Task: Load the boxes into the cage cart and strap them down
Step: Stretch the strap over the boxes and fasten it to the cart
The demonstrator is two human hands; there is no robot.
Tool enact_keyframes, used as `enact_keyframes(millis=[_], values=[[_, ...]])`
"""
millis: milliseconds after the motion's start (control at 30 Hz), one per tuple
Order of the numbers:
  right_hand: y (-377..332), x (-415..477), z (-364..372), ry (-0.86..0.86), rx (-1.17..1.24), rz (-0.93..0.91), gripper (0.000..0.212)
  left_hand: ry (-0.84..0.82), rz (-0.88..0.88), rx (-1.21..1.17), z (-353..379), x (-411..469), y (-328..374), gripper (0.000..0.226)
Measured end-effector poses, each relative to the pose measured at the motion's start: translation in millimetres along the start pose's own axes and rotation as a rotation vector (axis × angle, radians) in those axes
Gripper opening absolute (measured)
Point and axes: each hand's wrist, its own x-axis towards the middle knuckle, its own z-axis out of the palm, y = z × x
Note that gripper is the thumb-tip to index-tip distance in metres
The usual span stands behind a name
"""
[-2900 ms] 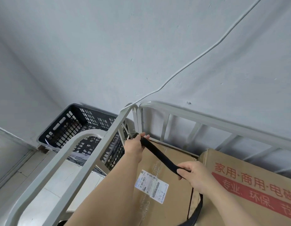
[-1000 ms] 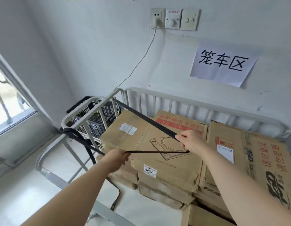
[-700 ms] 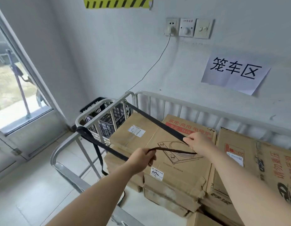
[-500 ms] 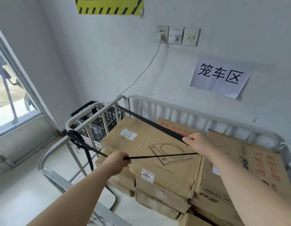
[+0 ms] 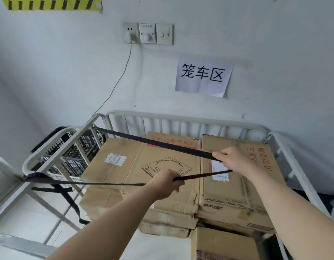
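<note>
At 6 o'clock, left hand (image 5: 168,183): fingers curled tight round the lower run of the strap (image 5: 156,144), above the middle box. Half a second ago it was holding the same run further toward 9 o'clock.
Right hand (image 5: 232,160): at 2 o'clock from the left hand, fingers pinching the strap where it folds back on itself. It was over the middle box half a second ago and is now over the right-hand one.
Strap: black, in two runs. The upper run goes to the cart's far corner at 10 o'clock. The lower run goes through the left hand to the side rail at 9 o'clock, with a loose tail hanging below. In the oldest picture both hands were working at that far corner; now the end holds there alone.
Boxes (image 5: 162,166): stacked inside, apparently all loaded.
Cage cart (image 5: 181,117): the fold is probably heading for the rail at 3 o'clock, and nothing is fastened there yet.
Crate (image 5: 76,166): black, outside the cart at 9 o'clock.
Wall, 12 o'clock: paper sign (image 5: 203,76) and socket (image 5: 129,32), neither in view in the oldest picture.
</note>
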Motion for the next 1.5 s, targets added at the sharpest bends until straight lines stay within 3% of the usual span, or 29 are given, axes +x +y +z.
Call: enact_keyframes(millis=[200,400,567,667,833,1133,1300,1400,1500], values=[[7.3,-1.5,1.7,0.023,-0.062,0.015,0.043,0.033,-0.169,0.236,-36.5,6.8,-59.8,0.027],[8.1,18.0,19.5,-0.022,-0.087,-0.03,0.045,0.116,-0.242,0.073,-36.1,-6.4,-77.6,0.039],[24.2,31.0,5.4,-0.056,-0.114,-0.098,0.044,0.184,-0.269,0.01,-1.7,-2.2,-43.8,0.042],[47.2,34.7,-14.8,-0.086,-0.101,-0.129,0.041,0.141,-0.246,-0.088,36.9,8.8,0.9,0.041],[90.4,31.9,-59.8,-0.109,-0.096,-0.16,0.046,0.129,-0.202,-0.059,96.3,35.0,85.2,0.037],[164.0,19.1,-127.3,-0.083,-0.082,-0.146,0.049,0.007,-0.13,-0.126,154.5,55.4,174.1,0.03],[189.4,11.3,-153.6,-0.059,-0.062,-0.157,0.047,-0.013,-0.156,-0.051,163.8,69.3,173.5,0.015],[196.4,12.3,-159.2,-0.047,-0.064,-0.179,0.046,0.033,-0.285,0.072,146.0,62.2,142.4,0.017],[196.1,15.7,-153.4,-0.061,-0.073,-0.196,0.044,0.119,-0.33,0.014,134.1,50.8,129.4,0.023]])
